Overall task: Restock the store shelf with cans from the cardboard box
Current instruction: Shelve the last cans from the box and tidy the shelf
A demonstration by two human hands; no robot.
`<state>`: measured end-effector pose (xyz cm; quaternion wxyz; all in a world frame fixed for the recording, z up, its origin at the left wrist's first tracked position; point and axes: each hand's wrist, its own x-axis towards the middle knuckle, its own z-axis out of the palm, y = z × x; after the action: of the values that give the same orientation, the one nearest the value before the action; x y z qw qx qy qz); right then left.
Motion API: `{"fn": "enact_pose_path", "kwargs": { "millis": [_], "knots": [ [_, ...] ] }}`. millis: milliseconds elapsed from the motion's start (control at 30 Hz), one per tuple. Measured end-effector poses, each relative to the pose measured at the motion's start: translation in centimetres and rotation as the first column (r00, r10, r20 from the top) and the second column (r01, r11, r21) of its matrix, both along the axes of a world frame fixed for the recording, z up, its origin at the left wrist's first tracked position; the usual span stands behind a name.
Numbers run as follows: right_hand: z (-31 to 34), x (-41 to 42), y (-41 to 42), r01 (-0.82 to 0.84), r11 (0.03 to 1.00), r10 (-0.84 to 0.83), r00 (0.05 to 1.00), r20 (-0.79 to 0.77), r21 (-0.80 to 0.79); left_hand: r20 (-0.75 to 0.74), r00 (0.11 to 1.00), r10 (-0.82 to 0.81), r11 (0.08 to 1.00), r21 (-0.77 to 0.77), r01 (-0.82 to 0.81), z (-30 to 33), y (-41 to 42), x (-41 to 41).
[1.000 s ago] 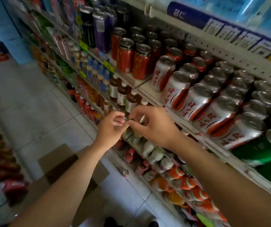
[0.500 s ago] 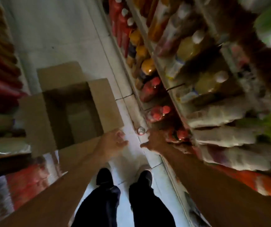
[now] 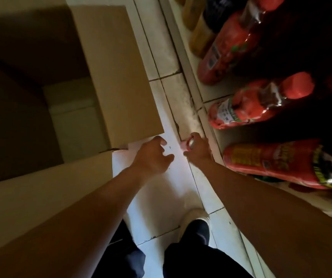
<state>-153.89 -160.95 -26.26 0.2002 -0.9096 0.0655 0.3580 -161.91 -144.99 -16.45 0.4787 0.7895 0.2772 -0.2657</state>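
I am looking straight down at a pale tiled floor [image 3: 161, 197] in a shop aisle. My right hand [image 3: 198, 150] reaches low to the floor and wraps its fingers around a small red can [image 3: 189, 144], which stands upright with its silver top facing me. The can sits on the tiles at the foot of the bottom shelf [image 3: 193, 85], just beside the shelf's pale front edge.

My left hand [image 3: 153, 157] is just beside the right one, apart from the can, holding nothing. Its fingers are loosely spread and slightly bent, hovering over the floor near the corner of the cardboard box [image 3: 117, 77].

The box fills the upper left of the view. Its flaps are folded outward, and the inside is in deep shadow; I can see only a paler patch at the bottom, and cannot tell whether any cans lie in it.

On the right, along the bottom shelf, large red plastic bottles [image 3: 261, 105] stand in a row, with darker amber bottles [image 3: 199, 37] further along.

At the bottom of the view are dark trouser legs [image 3: 191, 261] and a dark shoe [image 3: 198, 229] planted on the tiles.
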Motion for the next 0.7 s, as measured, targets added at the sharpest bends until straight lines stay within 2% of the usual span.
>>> {"fn": "enact_pose_path", "kwargs": {
  "millis": [100,167,233,333,400,500,633,700],
  "knots": [
    [0.2,0.0,-0.7,-0.013,0.999,0.010,0.998,0.065,0.040,-0.023,1.000,-0.011,1.000,-0.011,0.010,-0.4,-0.9,-0.1],
    [2.4,-0.4,-0.8,0.082,0.986,-0.093,0.993,0.072,0.147,-0.047,0.999,0.016,0.997,-0.072,-0.019,0.5,-1.5,-0.7],
    [6.8,-0.9,-0.9,0.192,0.948,-0.207,0.978,0.031,0.255,-0.031,0.998,0.050,0.988,-0.147,-0.054,2.9,-1.9,-1.3],
    [17.2,-1.6,-0.4,0.276,0.878,-0.284,0.958,-0.040,0.390,0.095,0.995,0.006,0.992,-0.126,0.006,8.7,-1.4,-1.6],
    [26.5,-1.8,0.1,0.237,0.850,-0.233,0.970,-0.067,0.470,0.213,0.977,-0.029,0.991,-0.120,0.056,14.8,-0.3,-1.0],
    [40.7,-1.5,1.0,0.136,0.802,-0.148,0.989,-0.027,0.582,0.390,0.919,-0.058,0.989,-0.104,0.107,25.7,1.4,1.0],
    [59.4,-0.3,3.4,-0.057,0.774,-0.086,0.977,0.193,0.630,0.539,0.831,-0.139,0.983,-0.023,0.179,44.4,4.0,4.3],
    [67.5,-0.2,4.5,-0.156,0.781,-0.052,0.948,0.313,0.605,0.615,0.780,-0.114,0.989,-0.002,0.147,52.4,4.9,5.2]
  ]
}}
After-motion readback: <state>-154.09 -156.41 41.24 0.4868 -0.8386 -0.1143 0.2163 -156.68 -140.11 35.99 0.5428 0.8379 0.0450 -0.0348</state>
